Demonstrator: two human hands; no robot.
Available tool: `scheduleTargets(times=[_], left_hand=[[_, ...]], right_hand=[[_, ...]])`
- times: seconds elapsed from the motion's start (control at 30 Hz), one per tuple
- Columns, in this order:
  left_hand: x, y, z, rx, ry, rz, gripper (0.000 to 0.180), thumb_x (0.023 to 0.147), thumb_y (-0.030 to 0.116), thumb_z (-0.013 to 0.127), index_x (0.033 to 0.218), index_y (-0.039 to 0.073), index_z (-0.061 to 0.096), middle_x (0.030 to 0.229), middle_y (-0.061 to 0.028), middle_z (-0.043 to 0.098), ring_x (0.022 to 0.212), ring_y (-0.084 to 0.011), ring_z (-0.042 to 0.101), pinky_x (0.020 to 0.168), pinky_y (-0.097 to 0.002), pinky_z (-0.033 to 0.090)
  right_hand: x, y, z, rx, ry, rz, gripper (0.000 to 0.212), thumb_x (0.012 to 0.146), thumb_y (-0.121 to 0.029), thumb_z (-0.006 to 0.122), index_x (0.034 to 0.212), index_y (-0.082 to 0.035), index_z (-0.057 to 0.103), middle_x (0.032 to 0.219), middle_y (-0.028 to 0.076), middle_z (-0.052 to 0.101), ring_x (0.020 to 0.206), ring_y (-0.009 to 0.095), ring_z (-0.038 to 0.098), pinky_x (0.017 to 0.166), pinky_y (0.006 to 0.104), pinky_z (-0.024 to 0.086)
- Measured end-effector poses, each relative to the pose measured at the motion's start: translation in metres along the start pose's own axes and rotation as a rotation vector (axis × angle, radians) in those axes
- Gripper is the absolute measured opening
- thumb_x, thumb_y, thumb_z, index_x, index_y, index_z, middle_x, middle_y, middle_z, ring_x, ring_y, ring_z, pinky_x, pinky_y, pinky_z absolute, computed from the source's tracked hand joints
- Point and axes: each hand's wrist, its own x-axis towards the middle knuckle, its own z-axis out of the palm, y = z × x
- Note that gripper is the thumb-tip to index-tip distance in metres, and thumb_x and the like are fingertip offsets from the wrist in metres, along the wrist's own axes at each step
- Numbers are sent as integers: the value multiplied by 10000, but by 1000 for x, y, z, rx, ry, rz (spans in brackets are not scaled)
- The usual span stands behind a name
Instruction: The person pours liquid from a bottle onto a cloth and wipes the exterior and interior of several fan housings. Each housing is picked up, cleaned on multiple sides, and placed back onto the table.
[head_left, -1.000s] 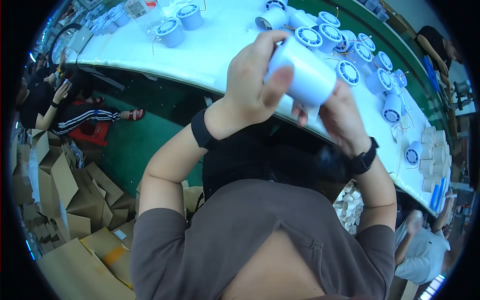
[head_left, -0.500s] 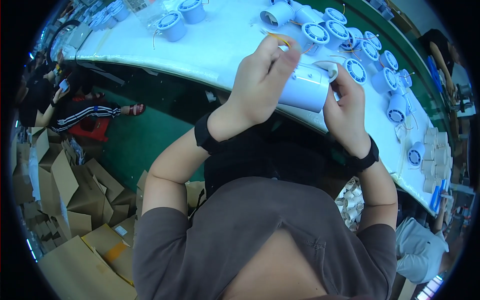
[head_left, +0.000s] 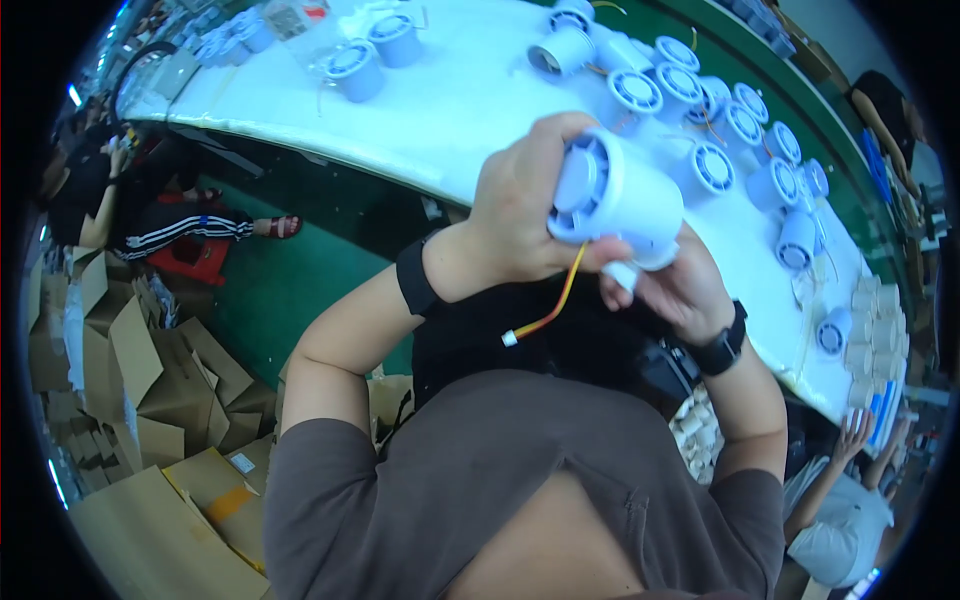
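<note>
Held up over the table's near edge is a white cylindrical fan [head_left: 645, 200], tilted, with its slotted round end facing left. My left hand [head_left: 515, 205] is wrapped round that end, thumb underneath. A yellow, orange and red wire lead [head_left: 562, 305] with a small white plug dangles below the thumb. Under the other end, my right hand [head_left: 690, 285] has its fingers curled against the fan. A small white cloth-like piece [head_left: 622, 275] sticks out by those fingers; its exact kind is blurred.
Several similar fans [head_left: 712, 168] stand or lie across the white table [head_left: 440, 130]. Stacked white rings [head_left: 872, 330] sit at its right end. Open cardboard boxes [head_left: 170, 370] crowd the lower left. A seated person [head_left: 110, 190] is at far left; another person [head_left: 840, 520] is at lower right.
Both hands have come down and nearer to me with the fan. Its slotted end now shows, and the wire lead hangs down instead of lying up over my left hand.
</note>
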Motion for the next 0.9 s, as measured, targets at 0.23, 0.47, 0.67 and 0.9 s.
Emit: scheduleTargets(times=[0.23, 0.47, 0.67, 0.9], left_hand=[[1, 1, -13, 180, -164, -139, 648, 625, 481, 597, 985, -32, 433, 812, -166, 506, 681, -302, 529, 600, -303, 431], [9, 10, -12, 195, -176, -77, 567, 641, 413, 588, 990, -11, 447, 796, -164, 524, 673, -327, 530, 594, -325, 433], [45, -1, -42, 272, -4, -55, 505, 659, 416, 600, 927, 3, 487, 849, -150, 524, 744, -299, 531, 635, -318, 428], [49, -128, -129, 1113, -385, -239, 569, 692, 525, 503, 975, 33, 553, 1216, -241, 317, 1135, -373, 282, 917, -412, 261]], right_hand=[[-4, -21, -4, -504, -61, -379, 286, 800, -58, 343, 1038, 59, 451, 924, 134, 553, 809, 220, 560, 748, 281, 414], [8, -20, 16, -341, 3, -295, 277, 839, -132, 321, 921, 68, 494, 814, 131, 574, 759, 204, 551, 715, 282, 408], [26, 8, -14, 860, -591, 338, 364, 873, -262, 286, 826, 25, 503, 686, 115, 536, 512, 176, 503, 504, 248, 407], [42, 32, -20, 697, -135, 285, 363, 872, -276, 287, 791, 19, 483, 649, 104, 521, 438, 160, 460, 421, 258, 375]])
